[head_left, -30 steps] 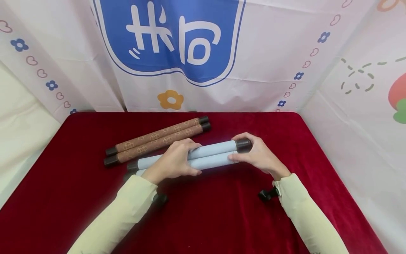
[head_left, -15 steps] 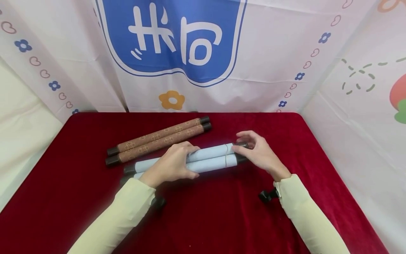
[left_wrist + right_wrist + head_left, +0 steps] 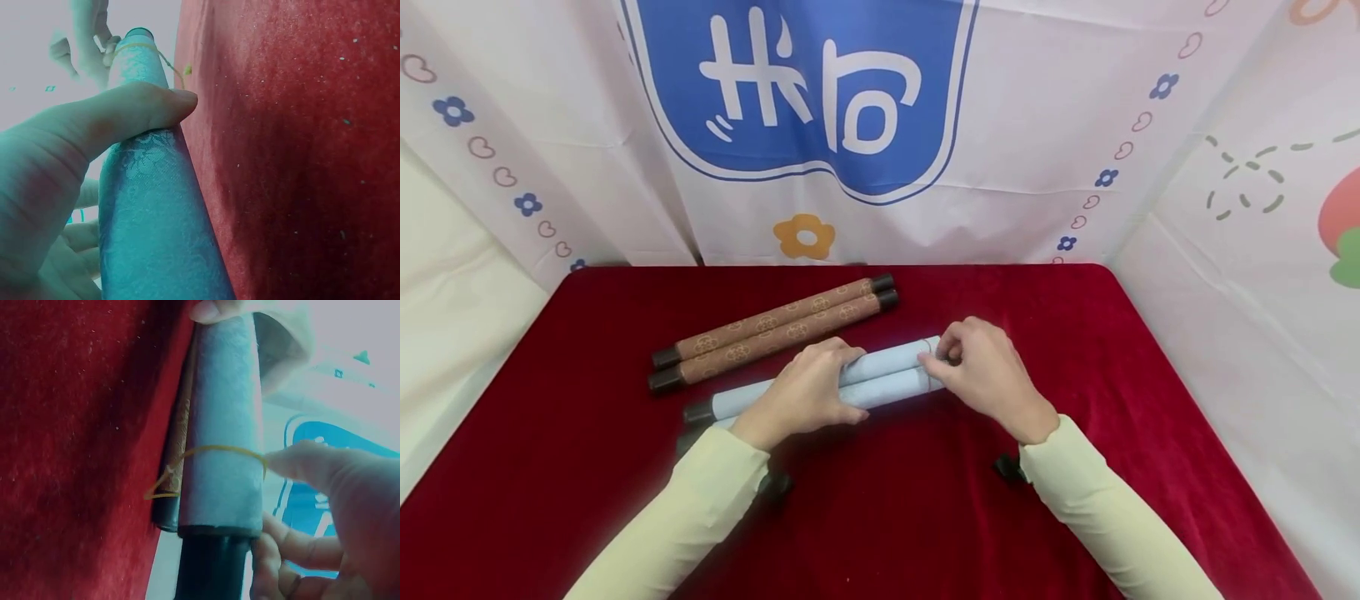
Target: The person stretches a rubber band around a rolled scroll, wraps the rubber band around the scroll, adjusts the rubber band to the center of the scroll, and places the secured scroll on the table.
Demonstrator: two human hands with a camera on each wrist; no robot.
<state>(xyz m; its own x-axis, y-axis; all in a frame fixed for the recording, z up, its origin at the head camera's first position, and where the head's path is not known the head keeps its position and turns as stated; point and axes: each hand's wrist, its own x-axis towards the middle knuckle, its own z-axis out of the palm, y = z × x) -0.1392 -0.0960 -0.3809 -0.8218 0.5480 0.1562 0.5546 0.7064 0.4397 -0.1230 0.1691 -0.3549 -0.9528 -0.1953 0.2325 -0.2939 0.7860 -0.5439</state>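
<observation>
Two light blue scrolls (image 3: 891, 375) with black end knobs (image 3: 697, 412) lie side by side above the red cloth. My left hand (image 3: 808, 387) grips both around the middle, its thumb (image 3: 134, 109) across the near scroll. A thin yellow rubber band (image 3: 219, 449) circles the scrolls near their right end, with a loop standing off to one side. My right hand (image 3: 988, 371) is at that end, its thumb and fingertips pinching at the band. In the head view this hand hides the right knobs; one black knob (image 3: 212, 565) shows in the right wrist view.
Behind the blue scrolls, a pair of brown patterned scrolls (image 3: 775, 331) with black ends lies slantwise on the red-covered table (image 3: 880, 517). A printed white curtain (image 3: 1022, 125) hangs at the table's back edge.
My right hand has left its hold on the scrolls' right end and moved left to the rubber band, its fingers closing in. The blue scrolls have shifted slightly left in my left hand.
</observation>
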